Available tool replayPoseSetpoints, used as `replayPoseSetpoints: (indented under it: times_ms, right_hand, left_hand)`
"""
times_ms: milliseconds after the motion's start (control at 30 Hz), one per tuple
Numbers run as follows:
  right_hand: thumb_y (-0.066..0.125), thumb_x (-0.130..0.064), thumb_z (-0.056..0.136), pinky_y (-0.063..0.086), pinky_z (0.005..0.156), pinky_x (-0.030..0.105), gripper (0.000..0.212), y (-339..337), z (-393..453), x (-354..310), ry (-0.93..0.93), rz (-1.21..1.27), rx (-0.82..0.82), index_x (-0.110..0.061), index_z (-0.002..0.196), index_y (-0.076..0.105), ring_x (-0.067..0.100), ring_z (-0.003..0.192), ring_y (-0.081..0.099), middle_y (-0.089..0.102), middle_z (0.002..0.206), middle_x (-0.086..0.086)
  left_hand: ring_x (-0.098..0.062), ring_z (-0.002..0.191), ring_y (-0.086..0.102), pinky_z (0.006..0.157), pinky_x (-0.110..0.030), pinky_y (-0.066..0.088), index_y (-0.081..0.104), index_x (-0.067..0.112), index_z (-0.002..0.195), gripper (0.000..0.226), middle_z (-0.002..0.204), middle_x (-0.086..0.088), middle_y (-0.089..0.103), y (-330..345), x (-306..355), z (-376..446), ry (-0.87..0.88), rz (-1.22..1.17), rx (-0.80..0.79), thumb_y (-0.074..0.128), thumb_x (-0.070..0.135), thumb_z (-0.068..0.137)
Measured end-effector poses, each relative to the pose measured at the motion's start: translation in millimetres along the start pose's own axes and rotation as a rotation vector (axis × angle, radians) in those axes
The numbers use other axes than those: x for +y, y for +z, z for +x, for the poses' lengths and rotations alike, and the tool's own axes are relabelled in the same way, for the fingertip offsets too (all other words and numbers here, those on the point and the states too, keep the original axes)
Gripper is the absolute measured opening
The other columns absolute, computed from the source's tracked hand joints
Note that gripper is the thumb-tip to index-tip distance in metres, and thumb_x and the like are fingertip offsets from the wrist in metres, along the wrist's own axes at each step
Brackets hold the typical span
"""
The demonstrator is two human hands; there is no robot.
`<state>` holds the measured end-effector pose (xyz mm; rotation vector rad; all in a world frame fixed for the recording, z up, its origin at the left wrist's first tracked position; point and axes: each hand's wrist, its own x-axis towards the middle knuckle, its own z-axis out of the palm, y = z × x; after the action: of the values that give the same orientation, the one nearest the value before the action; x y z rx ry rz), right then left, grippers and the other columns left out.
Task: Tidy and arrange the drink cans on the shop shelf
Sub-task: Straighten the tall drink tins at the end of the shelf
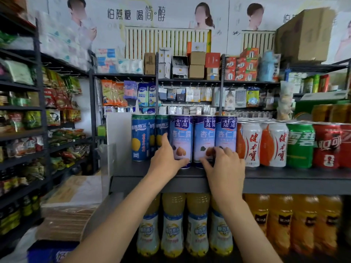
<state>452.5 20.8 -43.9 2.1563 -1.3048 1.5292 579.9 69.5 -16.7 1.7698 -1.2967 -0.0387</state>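
Three tall pale-blue cans stand upright in a row at the middle of the dark shelf (284, 179), touching side by side, with two darker blue cans (141, 137) to their left and white-and-orange cans (252, 145) just to their right. Both hands reach straight to this row. The left hand (167, 158) wraps the left pale-blue can (181, 133), fingers curled around its left side and thumb across its lower front. The right hand (224, 164) sits low between the middle pale-blue can (204, 135) and the right pale-blue can (226, 133), its fingers bent over their lower fronts; it seems to grip the middle one, though the knuckles hide the contact. Further right stand a green can (300, 147) and a red can (326, 147).
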Motion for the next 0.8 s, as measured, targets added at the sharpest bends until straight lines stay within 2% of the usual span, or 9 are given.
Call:
replayPoseSetpoints:
  times_ms: [100,333,433,533,633,800]
  right_hand:
    - [0.056,-0.04,0.088,0.033,0.09,0.036,0.032,0.5,1.9,-3.8,0.094,-0.01,-0.069,-0.017,0.109,0.061,0.021,0.109,0.051,0.059,0.111,0.001]
    - [0.054,-0.047,0.088,0.03,0.089,0.034,0.034,-6.9,7.2,-3.6,0.093,-0.035,-0.121,-0.019,0.106,0.057,0.018,0.105,0.053,0.06,0.106,-0.001]
    - [0.057,-0.051,0.084,0.031,0.089,0.035,0.036,-11.4,7.3,1.6,0.105,0.001,-0.13,-0.02,0.103,0.056,0.018,0.101,0.056,0.061,0.101,-0.004]
    - [0.058,-0.054,0.082,0.03,0.088,0.035,0.041,-23.8,7.3,22.1,0.202,0.077,-0.014,-0.021,0.106,0.057,0.017,0.101,0.053,0.06,0.104,-0.005]
    - [0.055,-0.055,0.083,0.032,0.09,0.037,0.047,-26.5,9.2,34.4,0.256,-0.046,-0.059,-0.017,0.11,0.057,0.02,0.104,0.052,0.06,0.108,0.0]
    - [0.057,-0.054,0.082,0.031,0.085,0.035,0.042,-16.8,13.1,29.9,0.24,-0.08,-0.102,-0.016,0.101,0.056,0.02,0.095,0.056,0.061,0.101,-0.001]
  left_hand:
    - [-0.026,0.126,0.043,0.099,-0.038,0.036,0.008,0.017,0.145,0.095,0.139,-0.006,0.043,3.6,2.8,0.5,-0.003,0.021,0.036,0.072,0.029,0.077]
    - [-0.028,0.114,0.05,0.09,-0.039,0.042,0.03,0.013,0.133,0.076,0.129,-0.01,0.046,7.2,3.4,4.2,-0.02,0.102,0.049,0.073,0.035,0.074]
    - [-0.029,0.117,0.049,0.094,-0.041,0.043,0.024,0.013,0.137,0.084,0.132,-0.01,0.044,7.8,5.0,3.6,-0.02,0.074,0.036,0.074,0.036,0.073]
    - [-0.028,0.122,0.045,0.096,-0.041,0.039,0.013,0.014,0.144,0.097,0.137,-0.01,0.039,7.8,10.3,1.7,-0.002,0.04,0.075,0.074,0.04,0.072]
    - [-0.028,0.123,0.044,0.097,-0.043,0.04,0.006,0.016,0.145,0.105,0.14,-0.009,0.038,10.6,15.4,4.3,-0.006,0.03,0.1,0.074,0.045,0.071]
    - [-0.029,0.124,0.043,0.101,-0.05,0.033,0.013,0.015,0.141,0.103,0.14,-0.007,0.038,17.5,16.7,8.5,-0.074,0.184,0.133,0.07,0.057,0.067]
